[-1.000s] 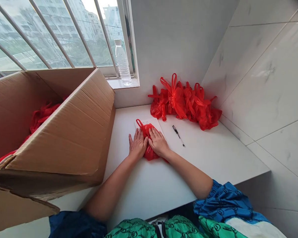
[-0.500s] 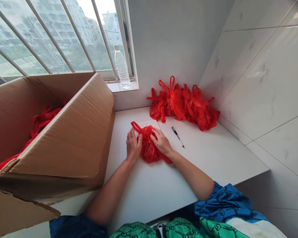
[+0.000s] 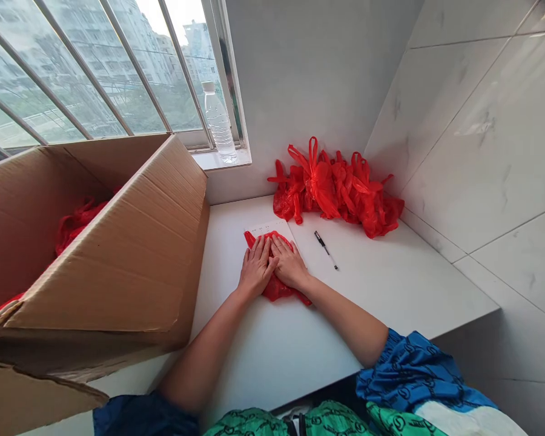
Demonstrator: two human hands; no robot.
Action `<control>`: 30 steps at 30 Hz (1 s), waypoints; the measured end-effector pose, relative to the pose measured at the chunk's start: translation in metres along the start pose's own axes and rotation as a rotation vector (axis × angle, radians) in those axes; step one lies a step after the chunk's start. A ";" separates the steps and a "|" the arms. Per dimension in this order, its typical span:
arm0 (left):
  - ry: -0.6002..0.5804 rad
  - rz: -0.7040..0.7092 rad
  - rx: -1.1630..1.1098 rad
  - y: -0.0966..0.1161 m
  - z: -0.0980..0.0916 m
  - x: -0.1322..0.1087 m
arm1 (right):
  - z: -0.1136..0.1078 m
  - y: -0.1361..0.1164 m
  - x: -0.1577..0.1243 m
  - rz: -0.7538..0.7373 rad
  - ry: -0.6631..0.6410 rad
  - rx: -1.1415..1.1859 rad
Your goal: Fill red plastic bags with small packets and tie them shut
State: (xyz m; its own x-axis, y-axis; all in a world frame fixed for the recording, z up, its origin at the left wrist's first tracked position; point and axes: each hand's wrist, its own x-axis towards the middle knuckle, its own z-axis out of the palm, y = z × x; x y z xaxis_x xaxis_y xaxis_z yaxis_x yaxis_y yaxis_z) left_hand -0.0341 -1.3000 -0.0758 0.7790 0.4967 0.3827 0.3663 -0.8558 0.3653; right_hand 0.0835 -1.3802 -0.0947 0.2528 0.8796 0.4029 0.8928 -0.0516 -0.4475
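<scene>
A red plastic bag [image 3: 279, 290] lies on the white table, partly over a sheet of paper [image 3: 264, 227] with small marks along its top. Both palms rest flat on top of the bag. My left hand [image 3: 255, 267] covers its left part with fingers stretched out, and my right hand [image 3: 289, 263] lies beside it on the right, fingers also extended. The thumbs meet or nearly meet over the middle. Whatever the bag contains is hidden. Just right of my right hand is a black-and-clear pen [image 3: 326, 249].
An open cardboard box [image 3: 118, 254] with red bags [image 3: 75, 227] inside stands at the left. Several tied red bags [image 3: 333, 188] are bunched against the back wall. On the windowsill is a clear water bottle [image 3: 218, 127]. A tiled wall [image 3: 490, 157] borders the right side.
My hands have moved from the sides of the bag onto its top, coming together. The bag looks flatter, and its upright handle loop has sunk down.
</scene>
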 end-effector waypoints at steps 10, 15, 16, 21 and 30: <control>0.406 -0.219 -0.049 0.007 -0.054 -0.007 | -0.047 0.056 0.006 0.301 0.543 0.934; -0.004 -0.348 0.301 0.052 -0.054 -0.001 | -0.049 0.059 0.003 0.325 0.408 1.025; -0.038 -0.360 0.358 0.059 -0.050 0.001 | -0.046 0.056 0.002 0.314 0.376 1.029; -0.102 -0.389 0.329 0.057 -0.036 0.007 | -0.033 0.047 0.002 0.252 0.304 1.015; 0.011 -0.277 -0.708 0.087 -0.138 -0.042 | -0.025 0.055 0.010 0.292 0.305 1.068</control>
State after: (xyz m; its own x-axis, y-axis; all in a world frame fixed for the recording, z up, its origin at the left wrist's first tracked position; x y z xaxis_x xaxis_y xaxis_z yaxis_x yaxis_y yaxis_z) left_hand -0.1054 -1.3755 0.0565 0.6996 0.6844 0.2053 0.1302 -0.4046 0.9052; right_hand 0.1440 -1.3862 -0.0957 0.6081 0.7413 0.2841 0.0504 0.3211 -0.9457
